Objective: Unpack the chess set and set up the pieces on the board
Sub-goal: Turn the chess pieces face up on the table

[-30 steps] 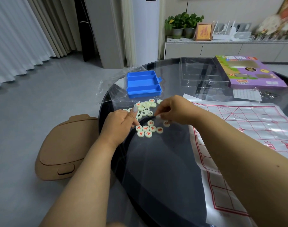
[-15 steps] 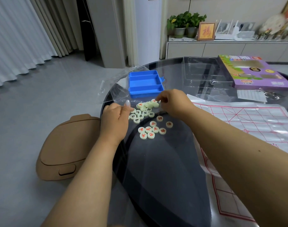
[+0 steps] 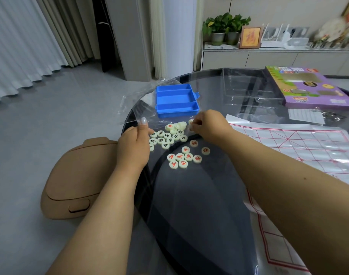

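both hands pinch the clear plastic bag (image 3: pixel 142 116), left hand (image 3: pixel 137 139) at its edge, right hand (image 3: pixel 206 124) at the other side above the pieces (image 3: pixel 173 135) heaped on the glass table (image 3: pixel 199 205); lifting it gently should keep discs from rolling off.

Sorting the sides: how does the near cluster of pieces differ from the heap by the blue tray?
The near cluster shows red characters and lies loosely spread; the heap shows mostly black characters and is packed tight between both hands, partly under clear plastic wrap. Both are pale round discs on the glass table.
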A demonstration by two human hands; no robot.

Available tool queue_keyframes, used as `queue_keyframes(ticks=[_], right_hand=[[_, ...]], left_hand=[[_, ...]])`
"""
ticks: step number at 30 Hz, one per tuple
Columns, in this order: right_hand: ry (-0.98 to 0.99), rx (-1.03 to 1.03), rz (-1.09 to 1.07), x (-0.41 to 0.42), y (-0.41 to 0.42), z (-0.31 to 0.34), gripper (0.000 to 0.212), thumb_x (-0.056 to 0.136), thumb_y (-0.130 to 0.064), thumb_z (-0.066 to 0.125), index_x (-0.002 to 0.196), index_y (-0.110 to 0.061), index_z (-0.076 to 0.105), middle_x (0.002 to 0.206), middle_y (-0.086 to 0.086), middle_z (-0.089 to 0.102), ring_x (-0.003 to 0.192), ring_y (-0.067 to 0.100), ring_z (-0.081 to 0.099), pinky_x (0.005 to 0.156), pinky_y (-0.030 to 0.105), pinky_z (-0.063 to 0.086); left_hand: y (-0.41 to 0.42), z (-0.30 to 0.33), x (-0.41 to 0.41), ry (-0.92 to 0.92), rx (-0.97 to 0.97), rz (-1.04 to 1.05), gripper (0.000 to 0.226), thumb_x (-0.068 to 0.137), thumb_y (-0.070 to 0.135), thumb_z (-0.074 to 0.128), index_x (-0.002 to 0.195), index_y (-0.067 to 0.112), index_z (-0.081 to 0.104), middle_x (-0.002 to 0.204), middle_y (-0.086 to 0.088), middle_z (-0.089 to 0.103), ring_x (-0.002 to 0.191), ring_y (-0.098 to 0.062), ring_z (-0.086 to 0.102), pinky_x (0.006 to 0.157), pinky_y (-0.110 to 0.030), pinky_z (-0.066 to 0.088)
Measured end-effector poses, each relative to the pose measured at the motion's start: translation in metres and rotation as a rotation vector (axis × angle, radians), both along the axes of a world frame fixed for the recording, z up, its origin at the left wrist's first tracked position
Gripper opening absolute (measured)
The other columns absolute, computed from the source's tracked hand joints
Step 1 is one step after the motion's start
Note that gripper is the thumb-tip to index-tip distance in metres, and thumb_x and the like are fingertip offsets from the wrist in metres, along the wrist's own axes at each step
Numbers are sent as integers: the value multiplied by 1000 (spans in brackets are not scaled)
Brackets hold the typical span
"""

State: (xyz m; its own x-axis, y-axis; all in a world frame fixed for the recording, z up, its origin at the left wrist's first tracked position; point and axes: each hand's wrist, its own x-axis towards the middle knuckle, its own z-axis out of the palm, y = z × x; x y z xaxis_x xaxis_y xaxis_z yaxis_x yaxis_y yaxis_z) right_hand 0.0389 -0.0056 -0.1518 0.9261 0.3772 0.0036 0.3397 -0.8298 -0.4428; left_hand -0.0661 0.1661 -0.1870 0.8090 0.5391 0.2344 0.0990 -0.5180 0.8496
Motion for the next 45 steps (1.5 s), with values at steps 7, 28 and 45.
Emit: queue_keyframes(ticks=[7,28,45], right_hand=[[57,3,13,0,-15,3,25,92,-25,58,95,-3,71,94,18,68,73,22,53,66,29,42],[-193,-86,171,20,-7,-6,27,93,-15,54,116,-19,67,118,3,62,105,20,56,84,27,43],[-174,-142,149,41,-16,-4,22,84,-32,67,104,-23,70,107,-2,66,104,19,54,89,35,48]], left_hand=[[-1,1,-1,9,18,-15,57,101,48,24,87,19,71,93,0,65,89,-17,60,86,-39,49],[-3,1,-1,20,18,-69,58,100,50,26,87,21,74,92,3,66,88,-12,60,85,-37,49],[-4,2,-1,-1,-7,-57,58,101,48,28,86,17,74,86,6,66,81,-7,59,81,-32,48]])
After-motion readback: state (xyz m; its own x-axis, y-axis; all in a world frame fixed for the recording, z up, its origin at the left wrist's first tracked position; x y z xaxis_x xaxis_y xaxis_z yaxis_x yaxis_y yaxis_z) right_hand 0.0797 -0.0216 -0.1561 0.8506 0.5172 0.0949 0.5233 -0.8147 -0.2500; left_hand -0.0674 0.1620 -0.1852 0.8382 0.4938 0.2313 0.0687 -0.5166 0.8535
